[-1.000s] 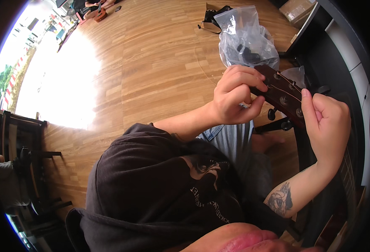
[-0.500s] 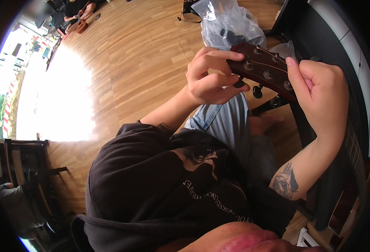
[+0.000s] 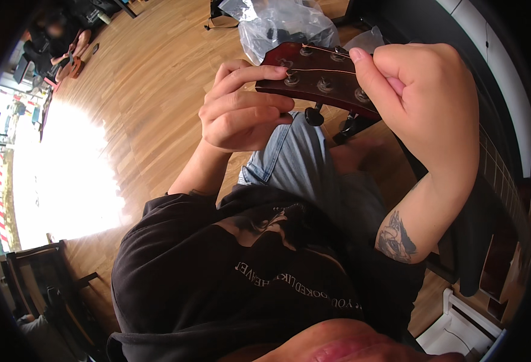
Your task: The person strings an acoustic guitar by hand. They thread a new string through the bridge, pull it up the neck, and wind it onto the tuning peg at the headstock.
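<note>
In front of me is the dark reddish-brown headstock [image 3: 309, 84] of a guitar, with metal string posts on its face and black tuning pegs [image 3: 314, 116] along the near edge. My left hand [image 3: 241, 108] is at its left end. The index fingertip touches the string by a post, and the other fingers curl at the near edge, where they hide a tuning peg. My right hand [image 3: 431, 90] is closed over the headstock's right part, thumb pressed on a thin copper-coloured string [image 3: 328, 70] that runs to the post. The guitar's neck [image 3: 497, 160] shows partly behind my right forearm.
A clear plastic bag [image 3: 283, 24] with dark contents lies on the wooden floor [image 3: 157, 78] beyond the headstock. Black furniture stands close on my right. A white stool [image 3: 452, 326] is at lower right, a dark chair [image 3: 42, 271] at lower left. Another person sits far left with a small guitar [image 3: 71, 65].
The view has shifted, so the headstock and both hands appear further left and higher. My left fingers have curled further around, now covering the tuning peg that showed between finger and thumb.
</note>
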`<state>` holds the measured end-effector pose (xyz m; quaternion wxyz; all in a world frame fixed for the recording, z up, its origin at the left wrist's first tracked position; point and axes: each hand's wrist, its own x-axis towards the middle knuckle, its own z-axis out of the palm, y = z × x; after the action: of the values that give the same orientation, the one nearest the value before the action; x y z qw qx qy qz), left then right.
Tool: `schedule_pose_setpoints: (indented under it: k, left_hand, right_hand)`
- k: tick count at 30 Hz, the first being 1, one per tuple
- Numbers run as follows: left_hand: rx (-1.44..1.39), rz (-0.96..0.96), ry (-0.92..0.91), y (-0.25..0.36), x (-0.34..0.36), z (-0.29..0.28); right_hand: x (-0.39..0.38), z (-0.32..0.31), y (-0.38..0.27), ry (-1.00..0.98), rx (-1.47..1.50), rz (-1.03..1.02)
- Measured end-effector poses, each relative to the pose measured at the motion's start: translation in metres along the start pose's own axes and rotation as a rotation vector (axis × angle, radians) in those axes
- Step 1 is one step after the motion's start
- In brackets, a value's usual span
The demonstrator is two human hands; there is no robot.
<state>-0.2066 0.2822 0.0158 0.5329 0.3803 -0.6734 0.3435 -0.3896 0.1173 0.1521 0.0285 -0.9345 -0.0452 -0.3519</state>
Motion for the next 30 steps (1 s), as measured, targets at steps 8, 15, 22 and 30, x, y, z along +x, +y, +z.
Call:
schedule_pose_setpoints:
  k: [8, 15, 22, 30]
  left_hand:
    - [0.217, -0.061, 0.166, 0.012, -0.002, 0.034]
    - [0.056, 0.019, 0.011, 0.005, 0.003, 0.010]
    - [0.085, 0.140, 0.053, -0.009, 0.001, 0.011]
    - [0.105, 0.054, 0.132, 0.000, 0.008, 0.023]
  right_hand:
    - [-0.002, 0.001, 0.000, -0.002, -0.005, 0.023]
    - [-0.001, 0.001, 0.002, -0.001, 0.005, -0.027]
    - [-0.001, -0.002, 0.000, -0.038, 0.016, -0.001]
    - [0.000, -0.004, 0.000, -0.082, 0.026, 0.024]
